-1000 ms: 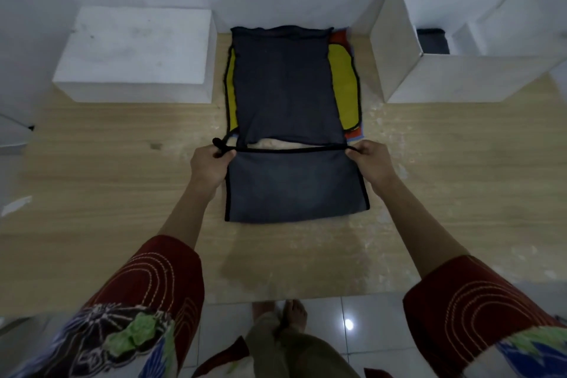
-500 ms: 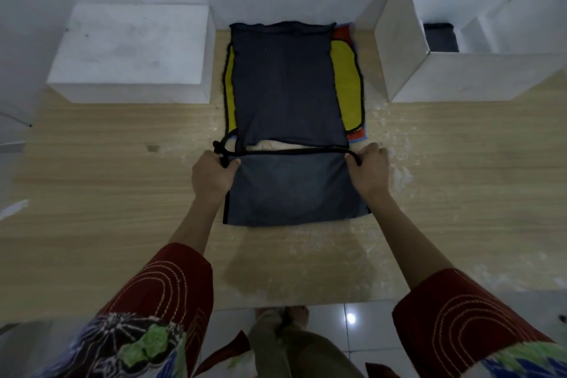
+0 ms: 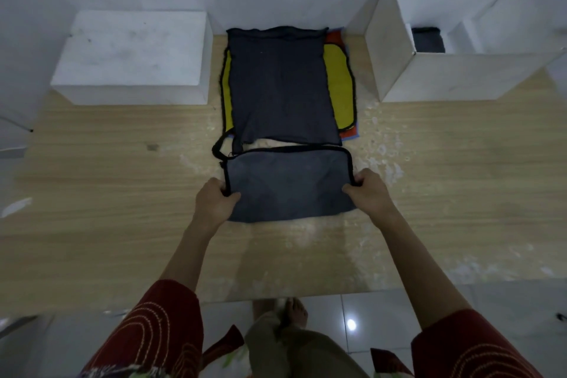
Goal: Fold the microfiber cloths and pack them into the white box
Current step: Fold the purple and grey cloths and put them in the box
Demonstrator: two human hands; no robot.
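Folded grey microfiber cloth with black stitched edging (image 3: 288,184) lying flat on the light wood-grain surface (image 3: 92,193), near centre, just short of the stack. Left hand (image 3: 214,202) pinched on the left edge, right hand (image 3: 369,192) pinched on the right edge; both closed on fabric, thumbs on top, fingers mostly hidden under the cloth. Far edge with the black trim lying flat, near edge slightly curved and lifted at the corners.

Just beyond: stack of unfolded cloths (image 3: 280,86), dark grey rectangle on top, yellow one with black edging (image 3: 337,86) under it, slivers of red and blue at the right corner. Loose black trim loop (image 3: 218,147) hanging off the stack's near-left corner, close to the held cloth, contact unclear.

Open white cardboard box (image 3: 445,77) at far right, one dark folded cloth (image 3: 428,40) already inside against the far wall. Closed white rectangular block (image 3: 135,55) at far left.

Handling, judged: light, limp, no stiffness; sags and unfolds if lifted by one edge. Slightly grippy pile, unlikely to slip. Not fragile. Best grip at both side edges through all layers, or one more fold then a flat clamp top and bottom. Worth watching the trim loop for snagging on the way to the box.
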